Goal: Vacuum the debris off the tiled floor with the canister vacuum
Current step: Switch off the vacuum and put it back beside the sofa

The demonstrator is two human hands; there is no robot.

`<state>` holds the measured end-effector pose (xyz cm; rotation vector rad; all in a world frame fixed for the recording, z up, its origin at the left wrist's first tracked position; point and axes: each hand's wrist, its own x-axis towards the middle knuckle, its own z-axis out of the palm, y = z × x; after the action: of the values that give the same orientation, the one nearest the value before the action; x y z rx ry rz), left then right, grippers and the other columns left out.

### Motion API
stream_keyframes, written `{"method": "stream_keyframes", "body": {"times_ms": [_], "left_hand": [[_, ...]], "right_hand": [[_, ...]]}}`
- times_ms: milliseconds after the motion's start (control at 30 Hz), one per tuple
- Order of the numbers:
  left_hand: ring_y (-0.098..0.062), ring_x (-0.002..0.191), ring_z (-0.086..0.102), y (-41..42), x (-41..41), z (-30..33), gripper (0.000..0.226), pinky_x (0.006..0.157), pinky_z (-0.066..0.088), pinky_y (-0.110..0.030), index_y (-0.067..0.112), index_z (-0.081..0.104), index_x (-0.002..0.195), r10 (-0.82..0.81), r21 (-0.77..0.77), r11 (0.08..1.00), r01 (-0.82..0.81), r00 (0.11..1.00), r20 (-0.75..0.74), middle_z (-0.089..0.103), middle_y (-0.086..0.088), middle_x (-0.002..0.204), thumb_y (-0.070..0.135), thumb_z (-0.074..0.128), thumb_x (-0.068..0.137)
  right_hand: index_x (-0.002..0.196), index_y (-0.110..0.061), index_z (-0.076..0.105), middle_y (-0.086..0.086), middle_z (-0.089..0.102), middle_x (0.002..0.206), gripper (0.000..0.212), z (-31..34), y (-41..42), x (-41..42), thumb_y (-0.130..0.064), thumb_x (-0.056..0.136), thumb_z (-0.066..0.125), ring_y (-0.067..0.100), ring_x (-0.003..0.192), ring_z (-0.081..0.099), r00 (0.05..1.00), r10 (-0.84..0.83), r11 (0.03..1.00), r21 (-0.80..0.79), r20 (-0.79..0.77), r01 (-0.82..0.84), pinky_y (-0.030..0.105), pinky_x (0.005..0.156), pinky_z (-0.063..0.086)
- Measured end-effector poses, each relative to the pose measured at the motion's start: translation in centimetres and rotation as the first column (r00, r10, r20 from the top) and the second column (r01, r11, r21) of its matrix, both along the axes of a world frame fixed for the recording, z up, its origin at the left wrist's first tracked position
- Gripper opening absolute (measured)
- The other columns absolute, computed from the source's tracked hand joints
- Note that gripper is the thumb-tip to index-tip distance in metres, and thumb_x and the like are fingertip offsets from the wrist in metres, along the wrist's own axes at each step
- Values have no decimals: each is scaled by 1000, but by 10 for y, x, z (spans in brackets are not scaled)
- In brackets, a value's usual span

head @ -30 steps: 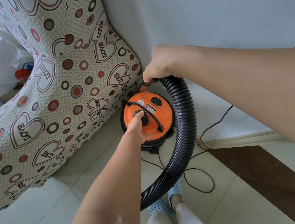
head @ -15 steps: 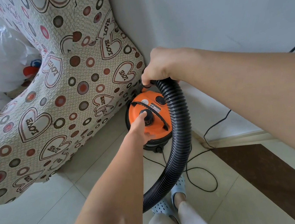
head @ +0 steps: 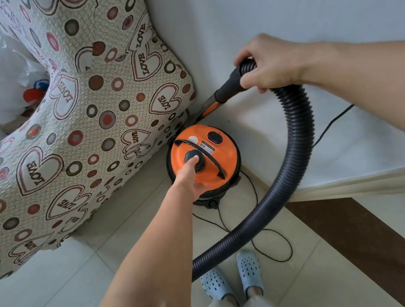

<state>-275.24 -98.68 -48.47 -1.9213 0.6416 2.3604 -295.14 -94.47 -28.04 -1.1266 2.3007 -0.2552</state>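
The orange canister vacuum point(head: 204, 164) sits far, in the corner by the patterned sofa cover point(head: 75, 132). The right hand point(head: 266, 66) grips the corrugated hose point(head: 296, 147); the left hand point(head: 187, 180) presses its top knob point(head: 194, 159), fingers curled. The looped power cord point(head: 269, 241) near the feet could snag.

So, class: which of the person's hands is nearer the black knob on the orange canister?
Left. The left hand touches the black knob; the right hand grips the hose above it, near the wall.
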Motion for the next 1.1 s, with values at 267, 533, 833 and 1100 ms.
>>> {"method": "stream_keyframes", "body": {"times_ms": [267,533,833,1100], "left_hand": [[-33,136,40,1,-7,-6,73,109,38,-49,16,28,149,70,-20,997,-70,997,8,38,-14,150,36,64,89],[-31,137,37,8,-16,-7,73,112,36,-42,15,30,148,299,-51,953,-299,954,-1,35,-14,150,33,65,86],[-34,139,34,21,-13,-14,70,110,33,-50,22,29,148,149,-120,982,-148,989,-4,35,-10,152,39,62,89],[-34,137,37,28,-22,-11,79,107,39,-50,26,25,150,171,-68,983,-169,985,21,37,-6,150,39,68,85]], "right_hand": [[140,-21,48,8,54,132,50,-26,6,-57,-13,93,62,32,116,53,862,448,894,97,-239,-438,38,94,41],[137,-19,43,14,53,122,49,-32,3,-50,-13,90,57,33,115,47,495,687,726,487,-532,-485,41,88,41],[130,-16,45,13,50,124,46,-44,14,-35,-19,87,61,31,115,47,330,670,740,560,-665,-373,41,88,38],[127,-15,47,11,50,125,41,-44,23,-34,-21,89,60,29,116,48,321,687,726,594,-652,-348,41,91,36]]}}
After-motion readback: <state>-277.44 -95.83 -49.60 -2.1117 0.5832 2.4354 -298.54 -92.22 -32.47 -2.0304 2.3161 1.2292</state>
